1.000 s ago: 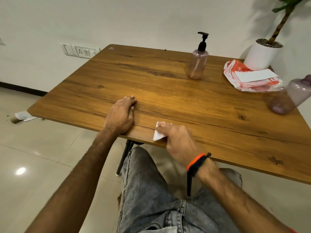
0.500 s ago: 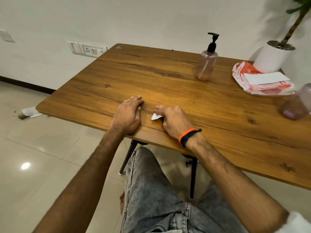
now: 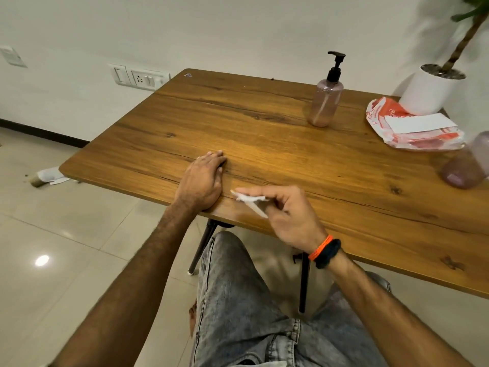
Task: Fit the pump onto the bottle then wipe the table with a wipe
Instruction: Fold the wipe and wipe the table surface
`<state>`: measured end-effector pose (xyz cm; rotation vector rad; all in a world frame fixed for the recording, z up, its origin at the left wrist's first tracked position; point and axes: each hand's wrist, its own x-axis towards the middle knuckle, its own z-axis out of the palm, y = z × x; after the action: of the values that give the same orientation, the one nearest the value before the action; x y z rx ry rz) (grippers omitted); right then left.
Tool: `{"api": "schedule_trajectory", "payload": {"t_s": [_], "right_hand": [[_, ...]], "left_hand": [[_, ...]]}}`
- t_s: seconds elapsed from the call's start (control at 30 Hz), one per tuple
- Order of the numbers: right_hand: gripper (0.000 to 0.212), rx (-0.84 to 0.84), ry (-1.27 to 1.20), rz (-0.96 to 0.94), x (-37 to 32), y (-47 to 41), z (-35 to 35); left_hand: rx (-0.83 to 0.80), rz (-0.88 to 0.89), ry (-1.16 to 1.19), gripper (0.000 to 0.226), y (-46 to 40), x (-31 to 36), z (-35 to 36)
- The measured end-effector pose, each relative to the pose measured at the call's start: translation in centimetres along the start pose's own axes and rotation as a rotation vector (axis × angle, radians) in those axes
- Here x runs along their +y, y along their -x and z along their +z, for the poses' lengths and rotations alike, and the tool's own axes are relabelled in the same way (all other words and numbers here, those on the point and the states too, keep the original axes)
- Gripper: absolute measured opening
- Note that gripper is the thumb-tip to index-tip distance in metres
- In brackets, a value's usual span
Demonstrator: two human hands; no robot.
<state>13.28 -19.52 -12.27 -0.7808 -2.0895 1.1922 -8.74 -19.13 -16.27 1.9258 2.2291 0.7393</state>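
A pink translucent bottle [image 3: 325, 103] with a black pump on top stands upright at the back of the wooden table [image 3: 264, 128]. My right hand [image 3: 288, 215] is turned on its side above the table's near edge and pinches a small folded white wipe [image 3: 250, 201] between thumb and fingers. My left hand [image 3: 203, 181] lies flat, palm down, on the table just left of the wipe, holding nothing.
An orange-and-white wipe packet [image 3: 412, 125] lies at the back right, beside a white plant pot [image 3: 430, 87]. A second pink bottle [image 3: 468, 165] lies tilted at the right edge. Crumpled paper [image 3: 50, 176] is on the floor to the left.
My right hand has slid the wipe along the near edge, then lifted and rolled onto its side with the wipe pinched. My left hand has stayed flat in place.
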Motion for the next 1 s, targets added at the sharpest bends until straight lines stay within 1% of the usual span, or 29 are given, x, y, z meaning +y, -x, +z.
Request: {"api": "schedule_trajectory", "payload": {"t_s": [0.07,0.13,0.23,0.37,0.43,0.53,0.6,0.67,0.7,0.77,0.83,0.9,0.93,1.0], "right_hand": [[0.031,0.191,-0.123,0.122,0.7,-1.1,-0.7],[0.017,0.305,-0.223,0.257,1.3,-2.2,-1.4],[0.014,0.323,-0.270,0.418,2.1,-2.9,-2.2],[0.012,0.335,-0.373,0.522,2.4,-3.3,-3.1],[0.011,0.345,-0.394,0.545,2.4,-3.3,-3.5],[0.015,0.372,-0.415,0.524,2.4,-2.8,-4.4],[0.023,0.369,-0.438,0.520,2.5,-2.4,-5.0],[0.033,0.367,-0.475,0.512,2.6,-1.9,-5.7],[0.036,0.371,-0.501,0.505,2.7,-1.6,-6.0],[0.038,0.377,-0.568,0.499,2.8,-1.1,-6.6],[0.035,0.388,-0.641,0.496,2.8,-0.5,-7.3],[0.026,0.386,-0.710,0.481,2.7,0.2,-8.4],[0.020,0.378,-0.743,0.472,2.6,0.6,-8.9],[0.012,0.377,-0.807,0.442,2.6,1.7,-10.3]], "left_hand": [[0.003,-0.007,0.002,0.042,0.0,0.0,0.1],[0.009,-0.011,-0.002,0.042,0.0,0.0,0.1],[0.011,-0.012,-0.006,0.042,0.0,-0.1,0.1],[0.012,-0.015,0.001,0.041,0.1,-0.1,0.1],[0.006,-0.019,0.006,0.041,0.1,-0.1,0.0],[-0.010,-0.040,0.017,0.041,0.1,0.2,-0.3],[-0.002,-0.057,0.029,0.041,0.0,1.0,-0.5],[0.040,-0.053,0.075,0.039,0.1,2.8,-0.4],[0.061,-0.050,0.131,0.038,0.2,4.1,-0.3],[0.077,-0.077,0.325,0.035,0.5,7.2,-0.1],[0.028,-0.154,0.636,0.034,0.7,10.5,0.1],[-0.078,-0.290,0.987,0.033,0.6,13.5,0.5],[-0.114,-0.333,1.080,0.031,0.5,14.5,0.6],[-0.152,-0.362,1.158,0.032,0.3,16.4,1.3]]}}
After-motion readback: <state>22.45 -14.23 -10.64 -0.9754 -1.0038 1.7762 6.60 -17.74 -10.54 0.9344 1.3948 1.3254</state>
